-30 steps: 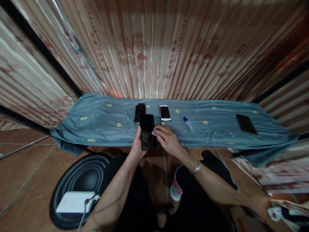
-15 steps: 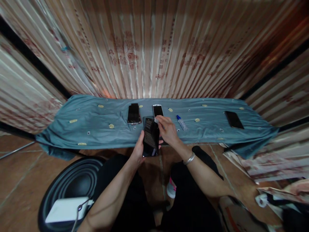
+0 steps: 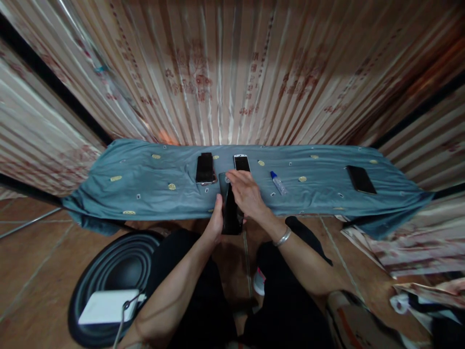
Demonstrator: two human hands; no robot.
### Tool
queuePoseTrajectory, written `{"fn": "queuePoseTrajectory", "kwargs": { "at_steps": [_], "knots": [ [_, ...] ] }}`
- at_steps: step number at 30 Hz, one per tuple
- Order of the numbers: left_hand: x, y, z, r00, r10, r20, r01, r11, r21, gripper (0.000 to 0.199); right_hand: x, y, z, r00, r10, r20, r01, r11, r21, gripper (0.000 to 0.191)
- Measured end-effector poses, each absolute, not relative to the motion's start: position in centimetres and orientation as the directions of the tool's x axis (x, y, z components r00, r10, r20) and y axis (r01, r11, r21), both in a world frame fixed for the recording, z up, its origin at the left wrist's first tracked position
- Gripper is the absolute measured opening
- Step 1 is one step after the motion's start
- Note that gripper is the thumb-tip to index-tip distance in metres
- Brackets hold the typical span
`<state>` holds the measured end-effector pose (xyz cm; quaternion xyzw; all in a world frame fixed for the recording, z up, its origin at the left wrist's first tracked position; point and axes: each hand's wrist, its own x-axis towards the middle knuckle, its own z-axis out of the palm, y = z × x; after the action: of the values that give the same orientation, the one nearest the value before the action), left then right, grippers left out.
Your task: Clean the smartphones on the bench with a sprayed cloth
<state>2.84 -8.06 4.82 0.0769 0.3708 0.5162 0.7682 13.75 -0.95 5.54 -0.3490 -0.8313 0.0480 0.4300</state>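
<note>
Phone (image 3: pixel 231 213) gripped in L hand (image 3: pixel 217 220), R hand (image 3: pixel 247 194) fingers bent over its top; no legible brand/label.

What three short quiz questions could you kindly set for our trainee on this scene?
1. True or false: the small bottle lies between the white phone and the dark flat device at the right end of the blue cloth.
2. Multiple choice: what colour is the bottle's cap?
A) red
B) blue
C) green
3. Fill in: the ____ grips the side of the black phone while the right hand is at its upper part.

Key: 1 true; 2 B; 3 left hand.
</note>
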Motion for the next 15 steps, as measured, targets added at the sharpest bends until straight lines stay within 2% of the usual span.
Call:
{"fn": "queuePoseTrajectory", "kwargs": {
  "at_steps": [7, 10, 15],
  "knots": [
    [2.7, -7.3, 5.9, 0.071, 0.897, -0.436, -0.801, 0.312, 0.511, 0.055, 12.2, -1.1, 5.3, -0.481, 0.602, 0.638, 0.550, 0.773, -0.315, 0.043],
    [2.2, -7.2, 6.0, 0.023, 0.924, -0.383, -0.827, 0.232, 0.512, 0.055, 11.4, -2.0, 5.2, -0.517, 0.587, 0.622, 0.522, 0.793, -0.314, 0.044],
    [0.5, -7.4, 5.5, -0.080, 0.922, -0.379, -0.840, 0.142, 0.523, 0.055, 10.2, -4.3, 4.8, -0.594, 0.514, 0.619, 0.436, 0.852, -0.289, 0.043]
  ]
}}
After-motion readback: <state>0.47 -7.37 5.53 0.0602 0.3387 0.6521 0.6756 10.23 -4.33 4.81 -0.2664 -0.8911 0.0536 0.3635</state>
